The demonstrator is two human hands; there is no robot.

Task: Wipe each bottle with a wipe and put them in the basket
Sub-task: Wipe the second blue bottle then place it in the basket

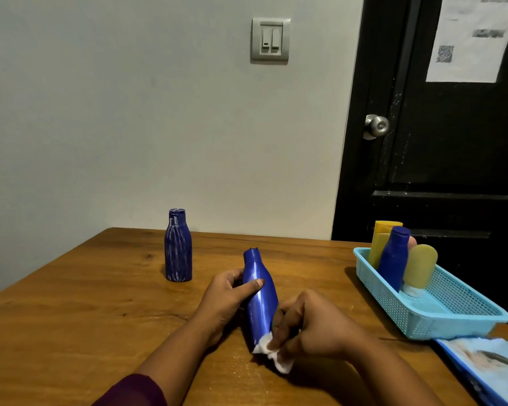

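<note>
My left hand [229, 297] grips a shiny blue bottle [261, 300] near its neck, holding it tilted above the wooden table [85, 317] with its cap pointing away from me. My right hand [308, 326] pinches a white wipe [273, 354] and presses it against the bottle's bottom end. A second blue bottle [178, 247], streaked with white marks, stands upright on the table further back to the left. At the right sits a light blue plastic basket [440, 315] containing a yellow bottle [381, 241], another blue bottle [395, 256] and an olive tube [418, 268] on its cap.
A blue packet of wipes [493, 367] lies at the table's near right corner, just in front of the basket. A white wall with a light switch [270, 41] stands behind the table, and a black door [440, 142] with a metal knob is behind the basket.
</note>
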